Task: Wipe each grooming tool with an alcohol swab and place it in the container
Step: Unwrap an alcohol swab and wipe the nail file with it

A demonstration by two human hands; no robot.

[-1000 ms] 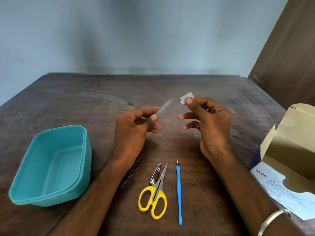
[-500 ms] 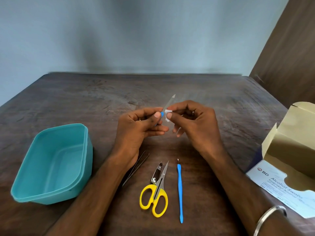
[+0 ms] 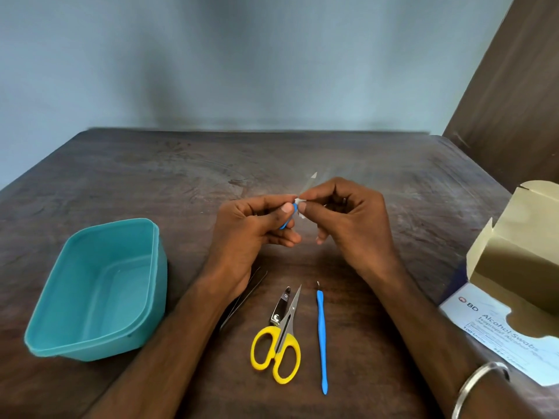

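Note:
My left hand (image 3: 257, 225) pinches the blue handle of a nail file (image 3: 308, 184), whose metal blade points up and away. My right hand (image 3: 348, 219) pinches a small white alcohol swab (image 3: 300, 205) around the base of the blade, right beside my left thumb. An empty teal container (image 3: 99, 285) stands on the table at the left. Near the front edge lie yellow-handled scissors (image 3: 279, 346), a nail clipper (image 3: 279, 306) partly under the scissors' blades, a blue cuticle pusher (image 3: 321, 337) and tweezers (image 3: 245, 297) partly hidden by my left forearm.
An opened box of alcohol swabs (image 3: 511, 297) sits at the right edge of the dark wooden table (image 3: 151, 176). A brown panel (image 3: 514, 86) rises behind it at the right. A pale wall stands behind the table.
My right hand came in from the right and closed the swab around the file near its handle, then slid slightly along it. The left hand kept holding the file.

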